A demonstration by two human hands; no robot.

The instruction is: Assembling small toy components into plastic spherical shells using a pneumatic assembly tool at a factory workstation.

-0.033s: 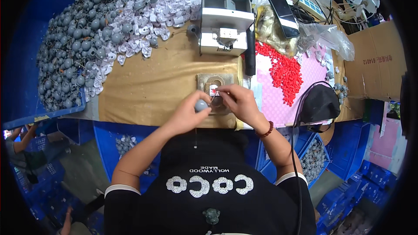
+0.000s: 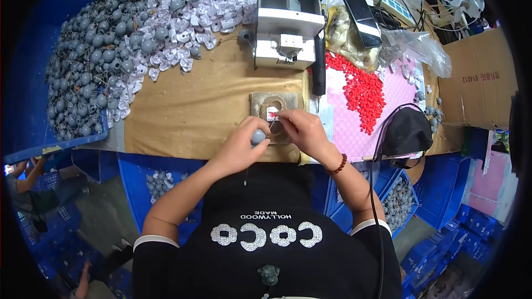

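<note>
My left hand [image 2: 237,147] is closed around a smooth grey ball [image 2: 257,137] just in front of a square fixture block [image 2: 257,102]. A thin cord with a small pale end [image 2: 245,183] hangs below that hand. In the block's recess lies a small white plastic piece [image 2: 271,110] with a bit of red on it. The fingertips of my right hand [image 2: 306,132] are pinched together at the right edge of this white piece. What they grip is too small to make out; a thin strand seems to run between the two hands.
Behind the block stands a white and grey bench machine [image 2: 288,22]. Grey balls [image 2: 91,58] and white plastic pieces [image 2: 183,33] are heaped at the left. To the right are red parts [image 2: 363,94], a phone [image 2: 361,20], a black pouch [image 2: 407,131] and a cardboard box [image 2: 479,80].
My left hand and the grey ball have shifted slightly, the ball a little to the right and down. The right fingertips stay at the white piece. The hanging cord end has swung slightly left.
</note>
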